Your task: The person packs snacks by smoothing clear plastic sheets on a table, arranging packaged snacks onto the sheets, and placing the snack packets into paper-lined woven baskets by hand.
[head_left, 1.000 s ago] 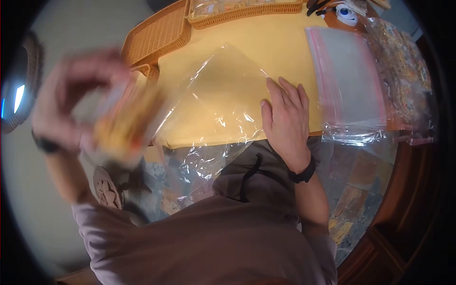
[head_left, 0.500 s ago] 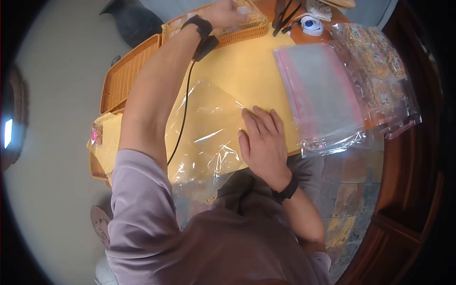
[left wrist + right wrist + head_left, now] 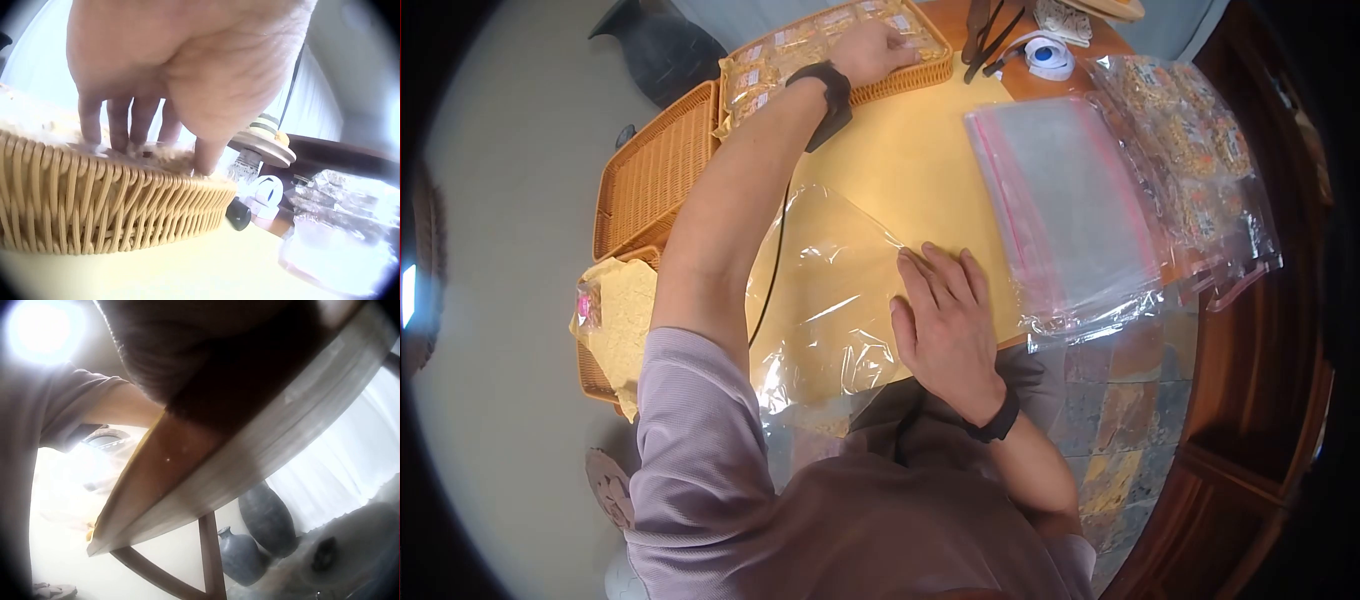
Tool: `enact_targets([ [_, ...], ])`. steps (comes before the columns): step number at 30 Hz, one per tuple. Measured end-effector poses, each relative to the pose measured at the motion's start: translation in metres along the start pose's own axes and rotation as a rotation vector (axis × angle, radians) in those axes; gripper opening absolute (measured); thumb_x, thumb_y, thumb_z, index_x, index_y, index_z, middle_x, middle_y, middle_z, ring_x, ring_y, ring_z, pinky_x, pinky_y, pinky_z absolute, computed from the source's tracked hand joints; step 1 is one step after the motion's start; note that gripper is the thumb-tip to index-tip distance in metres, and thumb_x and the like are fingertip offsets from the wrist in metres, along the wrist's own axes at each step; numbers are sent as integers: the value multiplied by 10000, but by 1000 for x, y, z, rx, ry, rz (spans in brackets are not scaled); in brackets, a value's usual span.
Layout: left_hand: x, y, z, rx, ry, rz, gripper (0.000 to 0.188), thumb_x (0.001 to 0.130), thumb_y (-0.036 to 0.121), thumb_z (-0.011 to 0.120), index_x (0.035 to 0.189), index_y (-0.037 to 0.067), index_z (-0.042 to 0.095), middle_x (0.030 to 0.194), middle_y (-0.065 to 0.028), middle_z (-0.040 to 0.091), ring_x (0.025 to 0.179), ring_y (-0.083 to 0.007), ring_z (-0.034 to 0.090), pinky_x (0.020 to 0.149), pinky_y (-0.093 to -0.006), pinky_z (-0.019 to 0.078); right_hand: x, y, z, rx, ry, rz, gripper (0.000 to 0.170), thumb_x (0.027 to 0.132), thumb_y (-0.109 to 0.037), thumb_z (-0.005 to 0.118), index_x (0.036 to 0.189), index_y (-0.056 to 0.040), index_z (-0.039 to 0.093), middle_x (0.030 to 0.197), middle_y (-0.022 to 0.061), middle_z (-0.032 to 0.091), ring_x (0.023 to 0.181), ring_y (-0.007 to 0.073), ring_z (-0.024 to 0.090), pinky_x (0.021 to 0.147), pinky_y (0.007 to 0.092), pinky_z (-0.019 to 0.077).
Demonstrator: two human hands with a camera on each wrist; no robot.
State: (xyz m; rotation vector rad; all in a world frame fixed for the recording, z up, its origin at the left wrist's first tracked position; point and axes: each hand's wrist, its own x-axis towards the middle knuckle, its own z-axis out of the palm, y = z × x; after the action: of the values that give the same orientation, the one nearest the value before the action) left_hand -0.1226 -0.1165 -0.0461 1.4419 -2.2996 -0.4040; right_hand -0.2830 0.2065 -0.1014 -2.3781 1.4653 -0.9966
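Observation:
My left hand (image 3: 870, 52) reaches into the back wicker basket (image 3: 94, 206) at its right end. In the left wrist view, its thumb and spread fingers point down on either side of a clear snack packet (image 3: 172, 157), partly hidden by the rim. More snack packets (image 3: 835, 20) with white labels lie in rows in that basket. My right hand (image 3: 948, 325) rests palm down on the yellow cloth, its fingers at the edge of a large clear plastic sheet or bag (image 3: 820, 270). The right wrist view shows mainly the underside of the table.
An empty wicker tray (image 3: 655, 165) and a smaller basket (image 3: 593, 375) with yellow cloth and a pink-labelled packet (image 3: 587, 303) stand left. At right lie flat clear bags (image 3: 1070, 190) with pink edges and a bag of packets (image 3: 1190, 150). A tape roll (image 3: 1050, 57) lies behind.
My left hand has moved from the left side, where it held a snack packet, to the right end of the back basket, and stays there. My right hand keeps resting on the plastic.

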Motion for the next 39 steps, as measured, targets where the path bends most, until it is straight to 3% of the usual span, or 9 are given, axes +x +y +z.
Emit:
enact_targets([
  [5, -1, -6, 13, 340, 9, 183, 612, 996, 485, 564, 1306, -37, 645, 1289, -294, 642, 1179, -415, 628, 991, -474, 510, 1, 0, -1, -5, -7, 2, 415, 932, -174, 629, 1293, 27, 595, 1275, 142, 682, 1319, 307, 526, 1166, 544, 344],
  [7, -19, 16, 10, 306, 27, 55, 818, 1030, 587, 441, 1517, -69, 416, 1559, -308, 419, 1440, -427, 432, 1183, -456, 368, 1, 1, -2, 8, -20, -3, 419, 935, -178, 626, 1299, 27, 591, 1289, 142, 675, 1324, 307, 521, 1167, 546, 343],
  [13, -41, 23, 22, 452, -112, 54, 1012, 931, 686, 506, 1580, -61, 295, 1654, -280, 268, 1558, -396, 231, 1269, -484, 232, 1, -1, -2, 8, -29, 12, 430, 930, -159, 648, 1315, 24, 588, 1302, 140, 671, 1317, 319, 536, 1161, 547, 346],
  [20, -43, 25, 12, 488, -146, 48, 1025, 912, 650, 571, 1578, -74, 286, 1645, -288, 282, 1544, -406, 259, 1266, -489, 230, 2, -2, -2, 7, -22, 4, 435, 930, -161, 647, 1320, 23, 584, 1297, 140, 671, 1321, 318, 534, 1168, 542, 341],
  [22, -40, 23, 1, 195, -74, 68, 1026, 911, 631, 605, 1563, -98, 293, 1632, -312, 291, 1530, -420, 283, 1258, -475, 250, 0, -1, 0, 8, 3, 1, 407, 941, -172, 611, 1292, 32, 600, 1281, 150, 682, 1314, 310, 539, 1167, 538, 344],
  [27, -86, 29, -57, 204, 193, 76, 930, 929, 589, 646, 1485, -122, 424, 1516, -331, 468, 1430, -428, 449, 1188, -437, 365, -3, 3, 1, 42, 41, -22, 410, 935, -161, 613, 1289, 44, 595, 1273, 171, 678, 1303, 321, 545, 1164, 538, 345],
  [29, -131, 50, -97, 146, -112, -12, 802, 937, 515, 684, 1427, -100, 523, 1421, -301, 581, 1330, -401, 561, 1117, -419, 436, -1, 4, 0, 67, 40, -46, 412, 929, -154, 619, 1287, 48, 592, 1274, 179, 674, 1301, 326, 545, 1162, 538, 347],
  [33, -239, 88, -131, 99, -349, -98, 693, 951, 424, 699, 1409, -74, 554, 1380, -270, 624, 1287, -369, 603, 1083, -414, 464, -3, 7, -2, 153, 57, -51, 429, 901, -124, 642, 1288, 51, 583, 1324, 199, 634, 1313, 347, 538, 1165, 544, 342],
  [39, -378, 92, -93, 183, -299, -264, 770, 1011, 465, 593, 1501, -99, 408, 1521, -356, 434, 1441, -445, 429, 1201, -431, 357, -18, 6, -16, 154, 190, -91, 443, 904, -121, 668, 1306, 44, 587, 1441, 221, 563, 1403, 397, 478, 1182, 576, 317],
])
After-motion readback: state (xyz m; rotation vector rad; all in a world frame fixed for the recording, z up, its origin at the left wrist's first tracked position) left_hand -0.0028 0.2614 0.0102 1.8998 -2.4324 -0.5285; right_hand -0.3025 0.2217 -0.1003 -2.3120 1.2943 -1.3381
